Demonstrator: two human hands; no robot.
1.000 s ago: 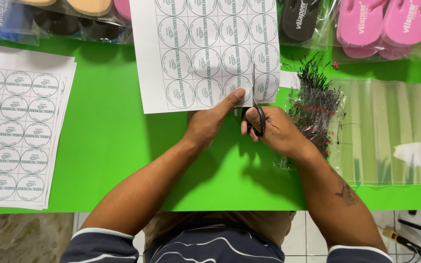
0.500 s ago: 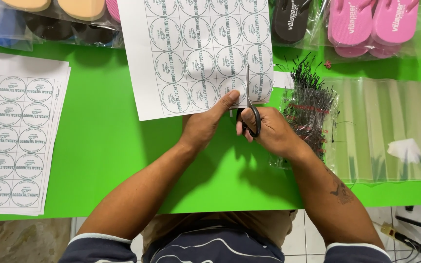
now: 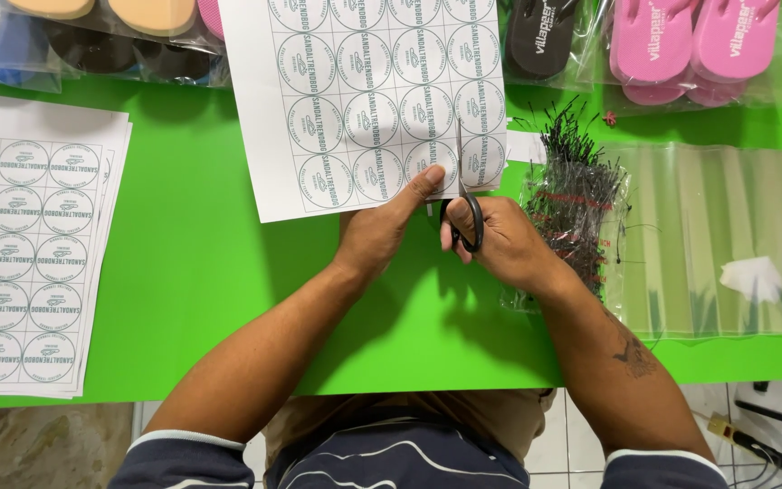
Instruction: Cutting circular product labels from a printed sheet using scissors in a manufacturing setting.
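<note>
- Green table: keep the label sheet flat.
- Left hand: thumb presses the sheet's edge.
- Right hand: fingers grip the scissors; cut between circles.

Your sheet is white paper printed with rows of round green-and-white labels. It lies flat on the green table, its lower edge towards you and its top running out of view. Your left hand pins the lower edge, thumb pressed on the paper by the bottom row. Your scissors have black handles, held in your right hand. The blades point away from you, cutting up between the two rightmost label columns.
</note>
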